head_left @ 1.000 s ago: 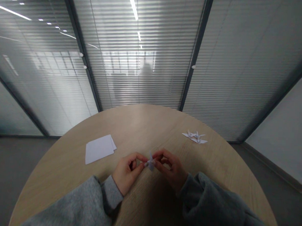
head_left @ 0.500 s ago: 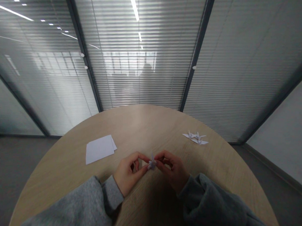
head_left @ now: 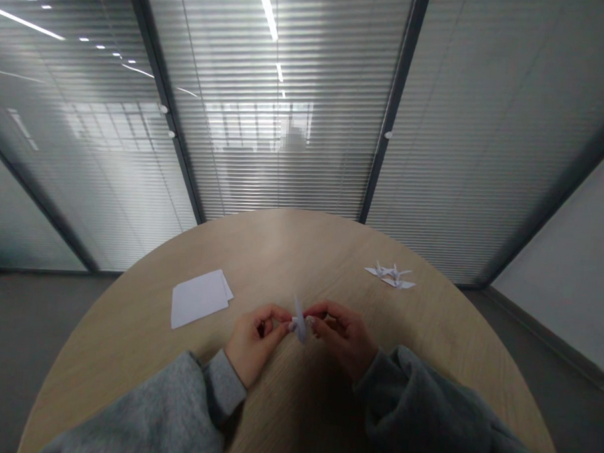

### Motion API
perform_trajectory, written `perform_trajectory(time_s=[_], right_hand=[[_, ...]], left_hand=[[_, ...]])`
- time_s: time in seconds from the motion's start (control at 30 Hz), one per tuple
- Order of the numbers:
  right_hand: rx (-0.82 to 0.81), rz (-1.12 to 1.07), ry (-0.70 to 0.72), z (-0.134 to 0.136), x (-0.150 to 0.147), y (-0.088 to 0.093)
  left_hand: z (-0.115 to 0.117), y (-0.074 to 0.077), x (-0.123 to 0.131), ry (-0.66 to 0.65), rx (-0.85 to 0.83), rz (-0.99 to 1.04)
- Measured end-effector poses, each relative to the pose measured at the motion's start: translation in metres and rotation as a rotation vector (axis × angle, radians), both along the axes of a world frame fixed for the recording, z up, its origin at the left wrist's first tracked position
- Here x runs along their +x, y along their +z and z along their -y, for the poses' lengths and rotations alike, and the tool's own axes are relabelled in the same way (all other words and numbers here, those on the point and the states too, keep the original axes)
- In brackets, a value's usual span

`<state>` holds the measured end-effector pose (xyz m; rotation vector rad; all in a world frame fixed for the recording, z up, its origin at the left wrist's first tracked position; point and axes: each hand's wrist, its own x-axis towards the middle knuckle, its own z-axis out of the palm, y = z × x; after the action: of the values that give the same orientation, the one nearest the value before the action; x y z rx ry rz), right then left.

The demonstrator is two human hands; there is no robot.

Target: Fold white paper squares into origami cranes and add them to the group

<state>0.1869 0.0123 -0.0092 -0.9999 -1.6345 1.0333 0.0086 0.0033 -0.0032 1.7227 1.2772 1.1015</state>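
Note:
A small white paper crane is held between my two hands, just above the table near its middle. My left hand pinches its left side between thumb and forefinger. On the other side, my right hand pinches it with thumb and fingertips. One long pale flap of the crane stands up between the hands; its finer folds are blurred and partly covered by my fingertips.
Several finished paper cranes lie grouped at the right on the round wooden table. White paper sheets are stacked at the left. Glass partitions with blinds stand behind the table.
The crane has turned between my fingers, so a long flap now shows upright. My left fingertips have shifted slightly left; my right hand stays nearly in place.

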Motion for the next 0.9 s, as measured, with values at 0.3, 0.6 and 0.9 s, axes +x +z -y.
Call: perform_trajectory(time_s=[0.3,0.6,0.9], right_hand=[[0.048,-0.011,0.013,-0.001,0.0,0.002],[0.035,-0.033,-0.013,0.001,-0.005,0.005],[0.069,0.025,-0.004,0.002,-0.004,0.003]], left_hand=[[0.001,0.001,-0.001,-0.012,0.017,-0.026],[0.008,0.009,0.002,0.009,0.167,-0.139],[0.015,0.011,0.006,-0.012,0.239,-0.308]])
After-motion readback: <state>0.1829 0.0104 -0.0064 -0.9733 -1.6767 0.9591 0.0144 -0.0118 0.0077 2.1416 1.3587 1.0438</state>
